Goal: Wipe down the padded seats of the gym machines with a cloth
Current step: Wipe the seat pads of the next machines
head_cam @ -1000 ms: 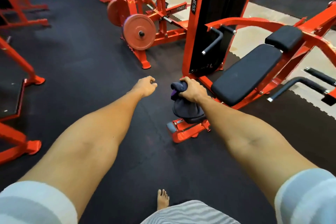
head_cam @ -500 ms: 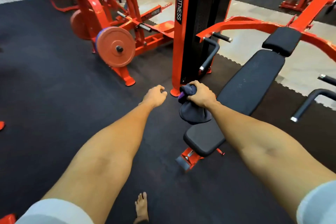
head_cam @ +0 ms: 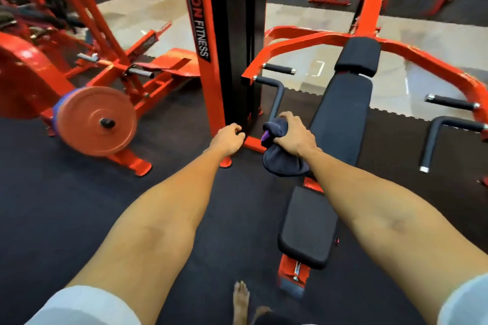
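A tall black weight-stack tower with an orange post lettered HILTON FITNESS [head_cam: 232,34] stands on the dark rubber floor [head_cam: 52,206]. It is just left of an orange steel press machine [head_cam: 427,63] and rises directly beyond both hands. Further left sits a second orange machine carrying one round orange weight plate [head_cam: 96,121] on its near side. Pale beige floor mats [head_cam: 148,16] lie behind, with more orange frames blurred at the back. A bare foot [head_cam: 241,298] shows at the bottom edge, beside the near end of the press machine.

The press machine carries three black padded cushions in a line. The short black seat pad [head_cam: 307,227] is nearest, the long black back pad [head_cam: 340,116] is above it, and a small black head pad [head_cam: 357,57] is at the far end. Four black-gripped handles [head_cam: 274,95] stick out from the frame, two on each side of the back pad.

Two bare forearms reach forward. The left hand [head_cam: 228,138] has its fingers curled into a loose fist and holds nothing, in the air before the tower's base. The right hand [head_cam: 294,136] is clenched around the gathered top of a dark navy cloth with a purple patch [head_cam: 282,163]. The cloth's bulk hangs below the fist, beside the lower left edge of the long back pad and above the seat pad. Whether the cloth touches the padding cannot be told.
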`<act>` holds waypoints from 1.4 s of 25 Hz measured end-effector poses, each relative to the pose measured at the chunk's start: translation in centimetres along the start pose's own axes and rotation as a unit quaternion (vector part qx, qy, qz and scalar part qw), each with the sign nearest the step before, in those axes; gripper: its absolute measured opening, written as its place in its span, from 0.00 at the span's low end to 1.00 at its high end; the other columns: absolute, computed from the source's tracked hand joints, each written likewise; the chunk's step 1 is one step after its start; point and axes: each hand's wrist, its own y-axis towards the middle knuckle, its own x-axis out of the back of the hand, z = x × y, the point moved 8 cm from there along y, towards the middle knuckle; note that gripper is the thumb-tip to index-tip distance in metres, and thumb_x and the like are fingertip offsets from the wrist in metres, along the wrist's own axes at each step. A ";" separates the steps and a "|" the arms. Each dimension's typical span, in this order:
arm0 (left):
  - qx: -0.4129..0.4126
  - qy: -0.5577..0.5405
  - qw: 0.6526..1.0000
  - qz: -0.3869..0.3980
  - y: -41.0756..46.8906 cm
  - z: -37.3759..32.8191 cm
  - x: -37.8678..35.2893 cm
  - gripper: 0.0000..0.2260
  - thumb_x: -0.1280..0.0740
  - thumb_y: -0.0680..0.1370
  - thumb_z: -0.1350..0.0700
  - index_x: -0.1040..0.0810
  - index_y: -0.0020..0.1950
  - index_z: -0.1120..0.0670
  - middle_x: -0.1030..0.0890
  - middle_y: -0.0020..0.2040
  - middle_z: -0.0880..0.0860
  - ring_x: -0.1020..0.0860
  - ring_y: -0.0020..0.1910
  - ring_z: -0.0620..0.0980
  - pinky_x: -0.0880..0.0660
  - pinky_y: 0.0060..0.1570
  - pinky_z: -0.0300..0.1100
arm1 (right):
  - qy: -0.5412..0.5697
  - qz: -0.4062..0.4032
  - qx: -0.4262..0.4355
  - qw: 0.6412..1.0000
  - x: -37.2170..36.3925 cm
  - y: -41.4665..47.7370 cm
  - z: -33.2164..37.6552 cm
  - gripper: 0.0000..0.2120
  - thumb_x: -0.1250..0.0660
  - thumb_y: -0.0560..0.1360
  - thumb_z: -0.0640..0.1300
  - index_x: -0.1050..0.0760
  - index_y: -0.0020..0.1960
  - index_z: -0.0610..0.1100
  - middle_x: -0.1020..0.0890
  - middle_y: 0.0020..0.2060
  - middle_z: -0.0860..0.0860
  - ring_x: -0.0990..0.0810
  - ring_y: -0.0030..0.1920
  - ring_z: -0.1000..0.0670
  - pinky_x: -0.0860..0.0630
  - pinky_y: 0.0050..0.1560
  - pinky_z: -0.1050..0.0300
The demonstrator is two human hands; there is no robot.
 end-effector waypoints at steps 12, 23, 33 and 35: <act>-0.106 -0.003 0.991 0.079 28.3 -5.4 -1.0 0.16 0.34 0.81 0.53 0.23 0.69 0.55 0.21 0.67 0.55 0.24 0.68 0.55 0.30 0.68 0.45 | 0.024 -0.103 -0.124 0.987 2.5 22.4 -3.1 0.30 0.28 0.73 0.51 0.39 0.69 0.56 0.27 0.69 0.49 0.21 0.60 0.36 0.27 0.55 0.44; -0.238 -0.014 0.954 0.182 48.9 -18.7 -4.6 0.15 0.35 0.82 0.56 0.23 0.68 0.57 0.21 0.67 0.56 0.24 0.66 0.55 0.31 0.65 0.43 | 0.038 -0.195 -0.286 0.937 7.8 36.0 -8.6 0.28 0.28 0.72 0.56 0.36 0.66 0.52 0.25 0.65 0.47 0.22 0.61 0.35 0.28 0.55 0.45; -0.300 -0.009 0.922 0.243 59.3 -34.4 -14.2 0.16 0.36 0.81 0.54 0.23 0.68 0.54 0.21 0.68 0.56 0.24 0.66 0.56 0.30 0.65 0.44 | 0.035 -0.249 -0.345 0.904 16.1 44.2 -20.6 0.31 0.27 0.74 0.55 0.38 0.70 0.53 0.29 0.67 0.46 0.24 0.63 0.35 0.28 0.55 0.44; -0.316 -0.006 0.913 0.259 60.6 -38.0 -16.8 0.16 0.36 0.82 0.55 0.24 0.69 0.55 0.21 0.67 0.57 0.23 0.65 0.56 0.30 0.64 0.44 | 0.049 -0.252 -0.362 0.896 17.4 46.0 -23.9 0.31 0.27 0.73 0.57 0.38 0.70 0.54 0.28 0.65 0.45 0.23 0.63 0.35 0.27 0.57 0.43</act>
